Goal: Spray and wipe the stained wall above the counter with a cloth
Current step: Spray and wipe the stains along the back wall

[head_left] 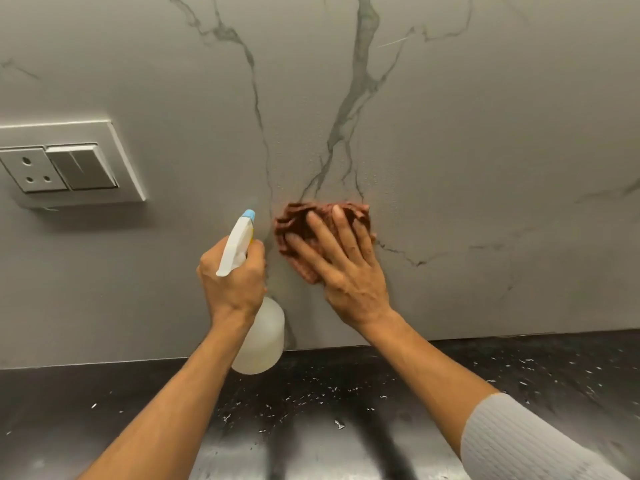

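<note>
Head view: left hand (pixel 232 278) grips translucent spray bottle (pixel 259 337), contents unclear; right hand (pixel 341 268) open, pressing crumpled reddish cloth (pixel 294 220) against marble wall (pixel 450 150).

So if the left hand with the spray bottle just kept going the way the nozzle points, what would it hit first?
Probably the marble wall itself: the left hand aims the spray bottle at it, just left of the cloth. Depth is hard to judge.

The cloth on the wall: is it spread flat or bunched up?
Bunched up: the cloth shows folds under the right hand, pressed against the wall.
</note>
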